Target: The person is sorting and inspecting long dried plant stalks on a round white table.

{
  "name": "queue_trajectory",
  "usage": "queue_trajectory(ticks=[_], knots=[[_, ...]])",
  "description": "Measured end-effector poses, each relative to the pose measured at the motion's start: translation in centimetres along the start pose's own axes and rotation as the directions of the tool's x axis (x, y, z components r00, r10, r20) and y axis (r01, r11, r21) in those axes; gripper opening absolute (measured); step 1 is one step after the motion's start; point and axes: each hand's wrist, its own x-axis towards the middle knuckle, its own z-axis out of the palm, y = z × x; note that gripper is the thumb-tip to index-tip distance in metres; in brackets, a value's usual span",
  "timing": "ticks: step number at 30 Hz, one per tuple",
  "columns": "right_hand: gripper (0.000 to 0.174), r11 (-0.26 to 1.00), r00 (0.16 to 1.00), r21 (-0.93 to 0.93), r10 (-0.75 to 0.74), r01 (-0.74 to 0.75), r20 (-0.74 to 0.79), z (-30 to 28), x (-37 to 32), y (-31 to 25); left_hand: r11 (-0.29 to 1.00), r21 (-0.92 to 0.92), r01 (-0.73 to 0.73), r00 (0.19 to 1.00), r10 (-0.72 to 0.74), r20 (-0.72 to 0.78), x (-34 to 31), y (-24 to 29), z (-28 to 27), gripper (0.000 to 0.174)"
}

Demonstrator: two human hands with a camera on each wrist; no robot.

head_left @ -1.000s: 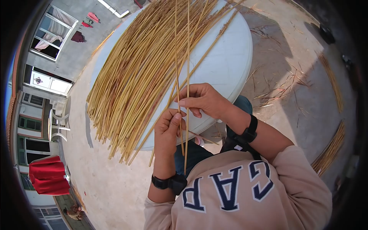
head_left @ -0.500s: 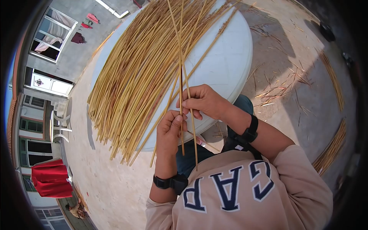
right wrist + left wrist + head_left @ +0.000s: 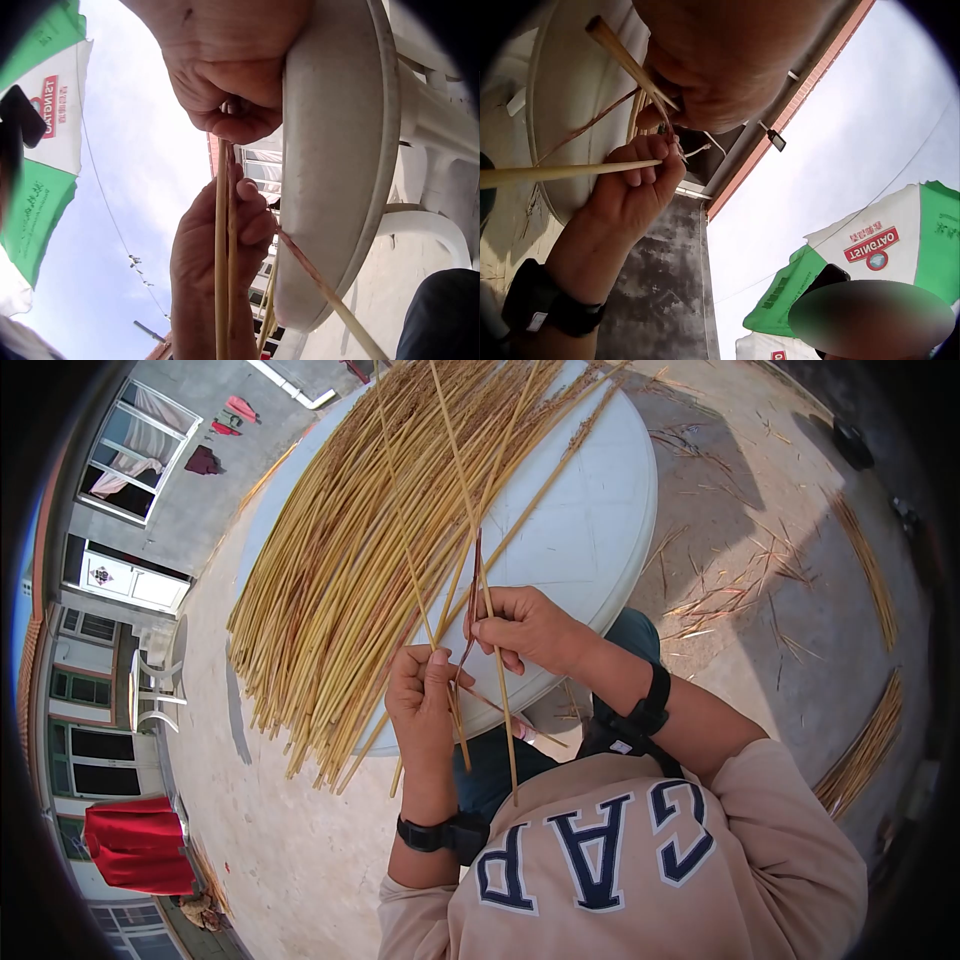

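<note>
My left hand (image 3: 420, 698) grips a long, thin straw-coloured stalk (image 3: 405, 535), thumb up along it, with the cut end sticking out below the fist. My right hand (image 3: 535, 628) holds another such stalk (image 3: 455, 445), whose lower end reaches down over the lap. The right fingers also pinch a reddish-brown dry leaf sheath (image 3: 477, 572), which runs down to the left hand as a thin strand. In the right wrist view, a stalk with a reddish thin end (image 3: 319, 281) slants away past the left hand.
A pale round table (image 3: 600, 510) carries a wide spread of seed-headed stalks (image 3: 350, 590), their cut ends over its near left edge. Reddish peelings (image 3: 735, 595) litter the ground at right, beside stalk bundles (image 3: 865, 735). A white chair (image 3: 155, 685) stands at left.
The left hand has shifted slightly left, and its stalk has swung left, away from the right hand. A brown sheath strip now shows separated between the hands.
</note>
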Motion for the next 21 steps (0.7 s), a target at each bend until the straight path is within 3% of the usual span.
queue_trajectory(ticks=[1, 4, 9, 11, 13, 15, 17, 19, 21], knots=[[0.011, 1.000, 1.000, 0.000, 0.000, 0.000, 0.000, 0.0, -0.1, -0.1, 1.000, 0.000, 0.000, 1.000, 0.000, 0.000, 0.0, 0.3, -0.2, 0.012], [0.011, 1.000, 1.000, -0.003, 0.002, -0.002, -0.005, 0.0, -0.3, -0.5, 0.997, -0.028, -0.070, 0.973, 0.062, -0.223, 0.3, 0.5, -1.2, 0.017], [0.011, 1.000, 0.998, 0.017, -0.014, 0.013, 0.062, -0.3, -0.7, -0.7, 0.986, -0.117, -0.119, 0.932, 0.070, -0.356, 1.1, 0.3, -4.6, 0.016], [0.011, 0.994, 0.998, 0.105, -0.020, 0.014, 0.061, -0.4, -0.8, -0.8, 0.931, -0.245, -0.270, 0.850, 0.110, -0.516, 1.4, 0.8, -5.8, 0.017], [0.011, 0.981, 0.997, 0.195, -0.019, 0.004, 0.080, -0.5, -0.7, -0.5, 0.924, -0.241, -0.296, 0.790, 0.095, -0.605, 1.3, 1.9, -7.6, 0.017], [0.010, 0.905, 0.996, 0.417, -0.064, 0.085, -0.064, -0.9, -0.2, -0.2, 0.859, -0.242, -0.451, 0.671, 0.148, -0.727, 1.4, 2.8, -9.9, 0.017], [0.012, 0.919, 0.998, 0.388, -0.063, 0.070, -0.031, -1.0, -0.3, -0.5, 0.855, -0.216, -0.472, 0.624, 0.151, -0.766, 1.4, 2.8, -11.8, 0.018], [0.013, 0.933, 0.998, 0.354, -0.063, 0.066, -0.020, -0.6, -0.2, -0.7, 0.813, -0.362, -0.456, 0.710, 0.087, -0.699, 1.2, 2.6, -12.3, 0.018], [0.018, 0.985, 0.986, 0.165, -0.069, 0.044, 0.150, -0.7, -0.5, -0.9, 0.822, -0.370, -0.433, 0.738, 0.088, -0.669, 0.9, 2.4, -11.8, 0.018]])
